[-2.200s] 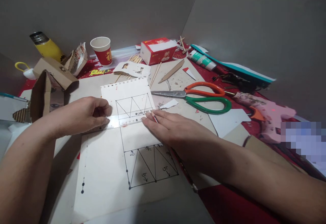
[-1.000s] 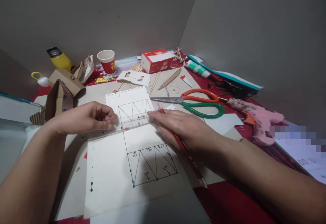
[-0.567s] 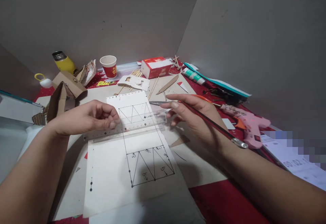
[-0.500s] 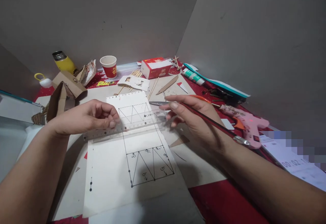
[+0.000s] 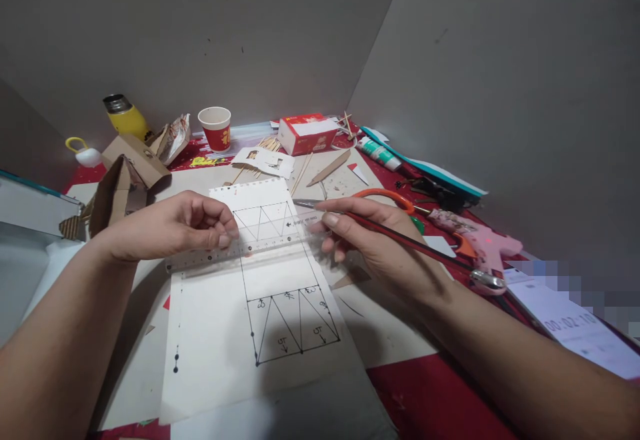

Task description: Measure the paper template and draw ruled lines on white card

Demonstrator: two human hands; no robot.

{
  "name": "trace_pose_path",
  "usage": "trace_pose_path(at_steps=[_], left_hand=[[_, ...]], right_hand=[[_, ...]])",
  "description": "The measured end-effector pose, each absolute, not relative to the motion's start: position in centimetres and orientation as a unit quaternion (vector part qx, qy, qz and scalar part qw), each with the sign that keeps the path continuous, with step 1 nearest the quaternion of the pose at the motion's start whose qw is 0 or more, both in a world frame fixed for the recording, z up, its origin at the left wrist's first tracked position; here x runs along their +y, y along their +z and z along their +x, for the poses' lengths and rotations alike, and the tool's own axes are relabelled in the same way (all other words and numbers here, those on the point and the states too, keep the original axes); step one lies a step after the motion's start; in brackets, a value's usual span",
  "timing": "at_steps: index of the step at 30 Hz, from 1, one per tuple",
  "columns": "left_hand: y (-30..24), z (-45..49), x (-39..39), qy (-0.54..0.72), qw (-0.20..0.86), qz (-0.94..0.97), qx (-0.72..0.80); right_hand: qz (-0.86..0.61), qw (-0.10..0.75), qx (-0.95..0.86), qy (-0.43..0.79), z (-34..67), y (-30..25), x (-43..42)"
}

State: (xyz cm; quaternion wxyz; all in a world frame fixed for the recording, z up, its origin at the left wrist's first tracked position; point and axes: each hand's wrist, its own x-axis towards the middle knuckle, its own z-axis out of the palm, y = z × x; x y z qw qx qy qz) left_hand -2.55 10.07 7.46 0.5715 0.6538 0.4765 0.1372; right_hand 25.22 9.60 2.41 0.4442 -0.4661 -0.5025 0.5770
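Note:
A white sheet (image 5: 215, 313) with inked truss drawings lies in front of me on pale card. Across its upper part rests a clear ruler (image 5: 260, 243). My left hand (image 5: 170, 227) presses the ruler's left end down with curled fingers and thumb. My right hand (image 5: 370, 240) hovers at the ruler's right end and grips a dark red pencil (image 5: 415, 247), whose metal-capped end points back toward my wrist.
Orange and green scissors (image 5: 390, 197) lie behind my right hand. A pink glue gun (image 5: 480, 240) and a glue tube (image 5: 380, 153) sit to the right. Behind are a red paper cup (image 5: 215, 128), a red box (image 5: 305, 133), cardboard pieces (image 5: 125, 173) and a yellow flask (image 5: 124, 117).
My right hand lifted off the paper, turned the pencil into a writing grip and came back toward the ruler's right end. My left hand stayed on the ruler, which shifted slightly.

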Motion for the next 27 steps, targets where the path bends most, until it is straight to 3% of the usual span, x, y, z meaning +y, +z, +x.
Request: trace_pose_path(at_steps=[27], left_hand=[[7.13,-3.02,10.14,0.140,0.560,0.662,0.479]], right_hand=[[-0.448,0.438,-0.509,0.590,25.33,2.43,9.62]])
